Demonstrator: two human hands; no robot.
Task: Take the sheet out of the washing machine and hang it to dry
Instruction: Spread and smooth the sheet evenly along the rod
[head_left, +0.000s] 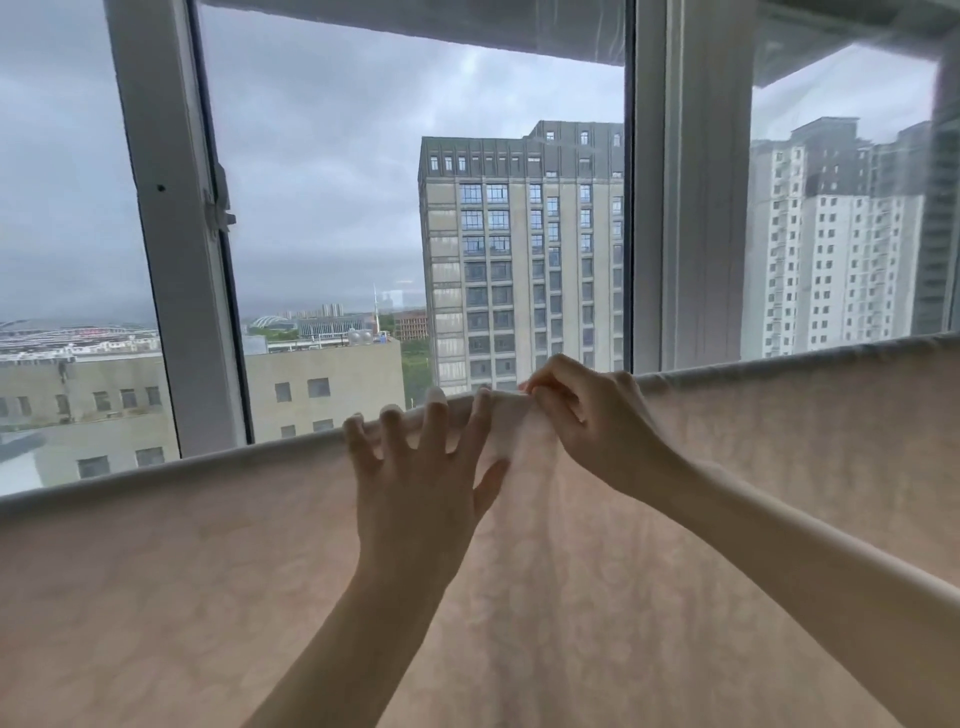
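Note:
A pale pink sheet (208, 571) with a faint pattern hangs over a rail that runs across the view, rising from left to right; the rail itself is hidden under the fold. My left hand (421, 478) lies spread against the sheet with straight fingers reaching up to the top fold. Just to its right, my right hand (587, 421) pinches a bunch of the sheet at the fold between thumb and curled fingers. Creases fan down from the pinched spot.
Right behind the sheet stands a large window with white frames (176, 249), one upright at the left and another (696, 208) at the right. A latch (221, 208) sits on the left frame. Tall buildings show outside.

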